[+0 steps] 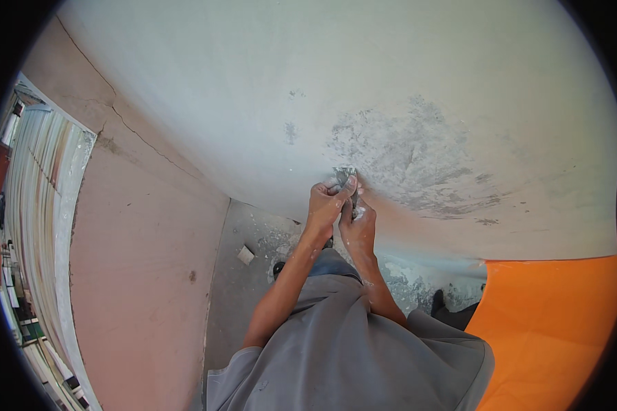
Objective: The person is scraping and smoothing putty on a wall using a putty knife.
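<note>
A small putty knife (344, 175) with a wide flat blade and a dark handle is held in both my hands, in front of the pale wall (240, 89). My left hand (327, 203) is closed around the blade side, its thumb pressed on the blade. Just below and to the right, my right hand (358, 222) grips the handle. White powder or paste marks the fingers of both hands. Close beyond the blade is a rough grey-white patch (404, 154) on the wall. Whether the blade touches the wall, I cannot tell.
On the left stands a pinkish wall (137, 260) with a long crack, beside a window-like opening (38, 171). An orange sheet (548, 329) covers the lower right. A pale scrap (245, 255) lies on the spattered floor (236, 229). A dark shoe (438, 301) shows near the orange sheet.
</note>
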Demonstrator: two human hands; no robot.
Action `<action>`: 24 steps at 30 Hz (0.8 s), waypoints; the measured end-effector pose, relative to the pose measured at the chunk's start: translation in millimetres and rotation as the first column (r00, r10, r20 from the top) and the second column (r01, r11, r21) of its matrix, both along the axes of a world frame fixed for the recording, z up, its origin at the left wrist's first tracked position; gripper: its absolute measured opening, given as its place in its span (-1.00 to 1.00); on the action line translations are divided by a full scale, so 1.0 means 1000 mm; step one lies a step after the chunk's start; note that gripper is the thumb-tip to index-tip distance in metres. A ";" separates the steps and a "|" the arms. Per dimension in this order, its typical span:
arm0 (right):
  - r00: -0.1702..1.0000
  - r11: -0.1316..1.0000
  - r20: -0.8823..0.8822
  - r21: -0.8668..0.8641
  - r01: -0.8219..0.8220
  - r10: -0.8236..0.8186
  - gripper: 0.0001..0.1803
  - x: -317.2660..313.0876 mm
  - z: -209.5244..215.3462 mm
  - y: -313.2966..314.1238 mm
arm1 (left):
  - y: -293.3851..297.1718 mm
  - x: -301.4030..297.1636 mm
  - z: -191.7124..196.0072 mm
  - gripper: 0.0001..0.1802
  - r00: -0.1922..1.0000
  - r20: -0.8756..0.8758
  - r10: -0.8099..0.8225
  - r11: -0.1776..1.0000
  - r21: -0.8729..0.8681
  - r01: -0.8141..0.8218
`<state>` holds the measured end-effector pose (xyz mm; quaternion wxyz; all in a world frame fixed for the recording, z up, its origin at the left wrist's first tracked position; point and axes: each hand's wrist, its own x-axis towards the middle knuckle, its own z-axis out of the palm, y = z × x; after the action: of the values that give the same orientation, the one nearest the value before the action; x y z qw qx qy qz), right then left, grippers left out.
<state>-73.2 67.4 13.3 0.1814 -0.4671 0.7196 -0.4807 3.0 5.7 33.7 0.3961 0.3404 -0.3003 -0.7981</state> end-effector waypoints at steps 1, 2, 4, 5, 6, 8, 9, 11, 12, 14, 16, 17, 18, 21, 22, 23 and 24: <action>1.000 1.000 -0.005 0.005 0.000 0.000 -0.67 0.001 0.007 0.000 | 0.002 -0.001 -0.001 -0.72 1.000 0.023 0.022 1.000 0.007 -0.022; 0.999 1.000 -0.045 0.003 -0.013 0.013 -0.67 0.006 0.020 0.003 | 0.004 0.001 -0.002 -0.72 1.000 0.021 0.023 1.000 0.015 -0.024; 0.996 1.000 -0.086 0.006 -0.026 0.027 -0.67 0.007 0.024 0.008 | 0.007 0.004 -0.006 -0.76 1.000 -0.010 -0.022 1.000 0.012 0.023; 0.992 0.999 -0.120 0.014 -0.029 0.031 -0.66 0.001 0.019 0.013 | 0.009 0.002 -0.011 -0.76 1.000 -0.011 -0.022 1.000 0.017 0.022; 0.988 0.999 -0.153 0.021 -0.032 0.035 -0.66 -0.006 0.017 0.018 | 0.012 -0.004 -0.017 -0.74 0.996 -0.065 -0.053 0.998 0.027 0.055; 0.978 0.993 -0.208 0.120 0.014 0.011 -0.64 -0.015 0.031 0.023 | 0.015 -0.013 -0.024 -0.73 0.989 -0.122 -0.083 0.995 0.039 0.088; 0.953 0.983 -0.301 0.181 0.024 0.032 -0.64 -0.023 0.034 0.025 | 0.017 -0.018 -0.025 -0.73 0.979 -0.186 -0.085 0.992 0.081 0.102; 0.925 0.962 -0.376 0.269 0.051 0.056 -0.64 -0.025 0.053 0.027 | 0.020 -0.028 -0.028 -0.74 0.959 -0.270 -0.083 0.981 0.146 0.126; 0.924 0.961 -0.378 0.274 0.049 0.060 -0.64 -0.027 0.055 0.026 | 0.022 -0.030 -0.031 -0.74 0.959 -0.274 -0.079 0.981 0.150 0.124; 0.904 0.957 -0.420 0.285 0.045 0.083 -0.65 -0.031 0.056 0.025 | 0.022 -0.032 -0.026 -0.75 0.927 -0.371 -0.054 0.977 0.173 0.126; 0.927 0.959 -0.371 0.278 0.046 0.063 -0.65 -0.029 0.048 0.021 | 0.018 -0.031 -0.025 -0.79 0.943 -0.328 -0.052 0.979 0.169 0.113; 0.948 0.962 -0.316 0.269 0.045 0.044 -0.66 -0.028 0.041 0.019 | 0.016 -0.030 -0.026 -0.82 0.958 -0.281 -0.050 0.982 0.163 0.099; 0.948 0.963 -0.316 0.268 0.042 0.047 -0.66 -0.025 0.036 0.018 | 0.014 -0.028 -0.027 -0.82 0.959 -0.281 -0.047 0.982 0.162 0.096; 0.979 0.985 -0.200 0.159 0.062 -0.029 -0.72 -0.010 0.028 0.017 | 0.011 -0.018 -0.027 -0.80 0.980 -0.192 -0.054 0.989 0.127 0.080; 0.981 0.986 -0.194 0.158 0.055 -0.024 -0.72 -0.004 0.026 0.015 | 0.009 -0.015 -0.020 -0.79 0.990 -0.130 -0.046 0.992 0.108 0.060; 0.981 0.997 -0.184 0.035 0.072 -0.064 -0.73 0.003 0.024 0.013 | 0.008 -0.011 -0.015 -0.77 0.997 -0.065 -0.036 0.995 0.086 0.042; 0.981 0.992 -0.166 -0.088 0.091 -0.105 -0.74 0.009 0.022 0.012 | 0.008 -0.007 -0.013 -0.77 0.998 -0.056 -0.031 0.996 0.085 0.036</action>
<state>-64.0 79.3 35.3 0.0767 -0.4773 0.7347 -0.4759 -4.2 13.6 21.1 0.3756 0.3302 -0.2607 -0.8258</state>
